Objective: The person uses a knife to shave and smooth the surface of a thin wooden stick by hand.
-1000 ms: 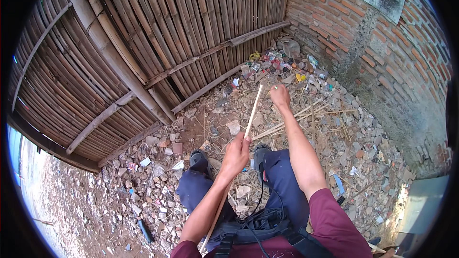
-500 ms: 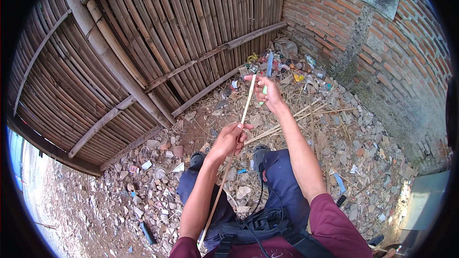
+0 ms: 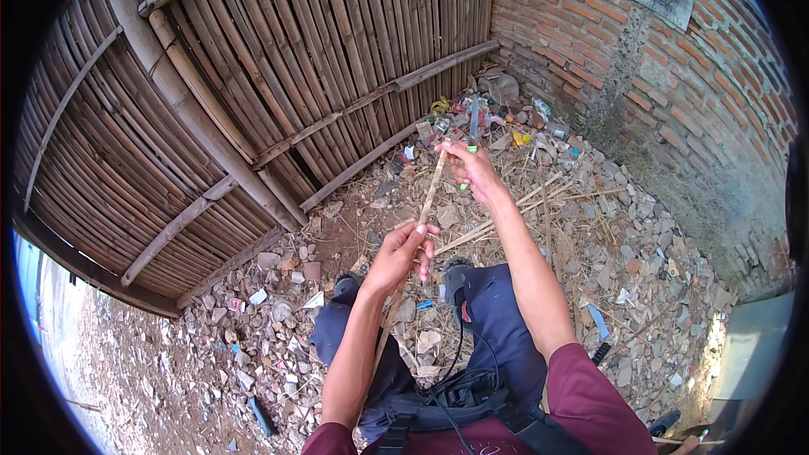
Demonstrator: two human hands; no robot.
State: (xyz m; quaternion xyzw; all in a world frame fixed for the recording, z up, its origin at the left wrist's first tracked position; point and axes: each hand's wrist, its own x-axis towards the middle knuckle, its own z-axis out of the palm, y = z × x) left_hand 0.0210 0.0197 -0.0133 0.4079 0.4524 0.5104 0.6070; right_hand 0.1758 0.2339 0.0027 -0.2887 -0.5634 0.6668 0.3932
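Observation:
My left hand [image 3: 399, 257] pinches a long, thin bamboo strip [image 3: 432, 188] between thumb and fingers. From there the strip slants up and away, and its lower part runs down along my left forearm towards my lap. At its far end, my right hand [image 3: 474, 172] touches the tip with thumb and forefinger. The same hand grips a knife [image 3: 474, 120] with a green handle; its greyish blade points away from me, to the right of the strip. My right fingers partly hide the handle. The strip's upper side looks brownish and mottled.
Longer split strips [image 3: 497, 223] lie on stony, littered ground beyond my knees. A bamboo slat wall [image 3: 337, 50] rises at the far left, meeting a brick wall [image 3: 581, 42] at the right. Rubbish [image 3: 522, 122] is heaped in the corner. Dark straps and cables cross my lap.
The strip has turned over, from a pale face to a darker, mottled one. My right hand has come slightly nearer with the knife, and my left hand has shifted a little downward.

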